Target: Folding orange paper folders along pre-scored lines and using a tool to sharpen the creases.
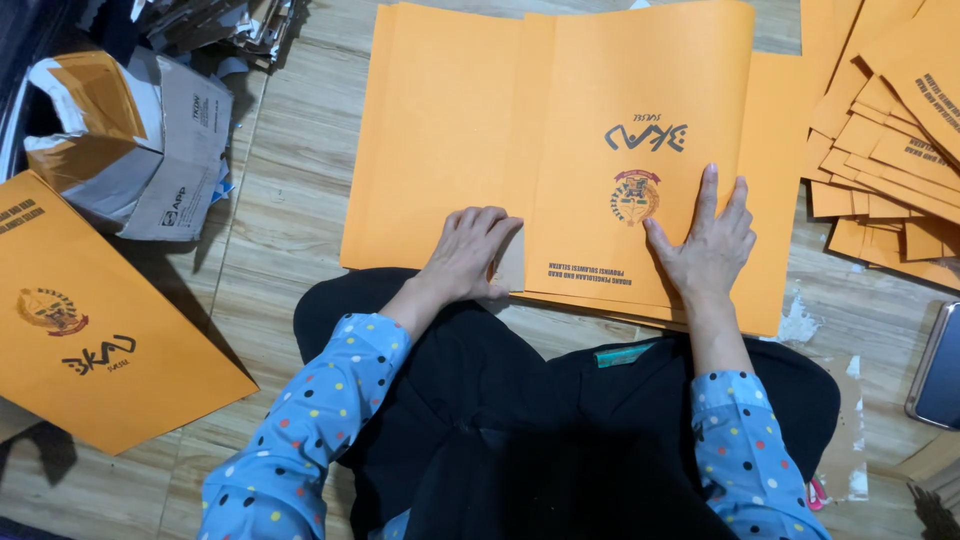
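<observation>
Pressing the orange folder [640, 150] flat on the floor [270, 200] before the knees, the left hand [470, 250] with curled fingers and the open right hand [705, 245] may let the fold slip crooked.

Orange folder [640, 150], flat on wood floor [290, 200], one flap folded over, black lettering and round emblem facing up.
</observation>
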